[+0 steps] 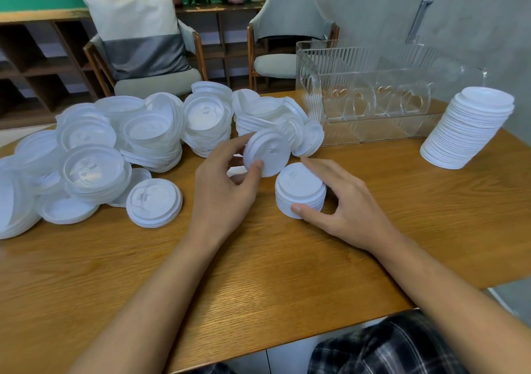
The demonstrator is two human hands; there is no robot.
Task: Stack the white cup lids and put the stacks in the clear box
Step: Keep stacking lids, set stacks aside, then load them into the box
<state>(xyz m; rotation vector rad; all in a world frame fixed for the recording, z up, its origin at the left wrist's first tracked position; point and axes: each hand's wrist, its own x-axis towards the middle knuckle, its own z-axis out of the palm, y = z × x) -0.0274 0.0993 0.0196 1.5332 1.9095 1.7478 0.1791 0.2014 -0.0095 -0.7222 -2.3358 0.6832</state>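
My left hand (227,187) pinches a single white lid (268,151), tilted up on edge just left of and above a short stack of lids (300,191) on the wooden table (258,258). My right hand (342,201) holds that short stack, thumb at its front and index finger at its back. A big loose pile of white lids (138,144) covers the table's left and middle. The clear ribbed box (373,92) stands at the back right with no lids in it. A tall leaning stack of lids (468,126) stands to the right of the box.
Two chairs (281,43) and a striped cushion (138,29) stand behind the table, with a wooden shelf and plants beyond. The table's right edge runs close past the tall stack. My checked trousers (388,348) show below the front edge.
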